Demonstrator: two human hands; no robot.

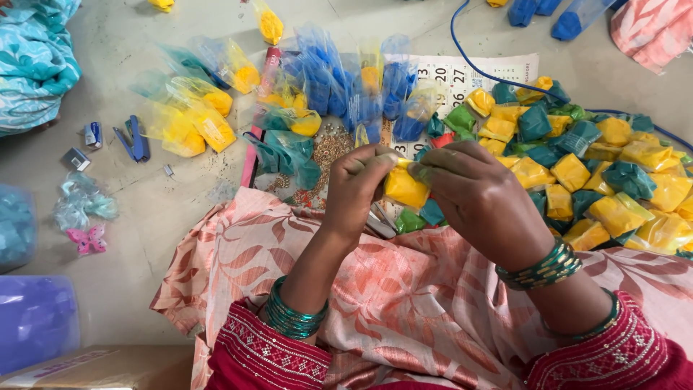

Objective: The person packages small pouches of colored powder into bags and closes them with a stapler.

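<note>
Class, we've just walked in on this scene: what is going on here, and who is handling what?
A person sitting on the floor holds one small yellow packet between both hands, the left hand and right hand pinching its top. To the right lies a pile of folded packets in yellow and green. Ahead lie open bags of yellow, blue and green powder, some on a calendar sheet. A blue stapler rests to the left.

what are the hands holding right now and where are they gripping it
Both hands hold one small yellow powder packet: the left hand pinches its left top edge, the right hand its right top edge.
</note>
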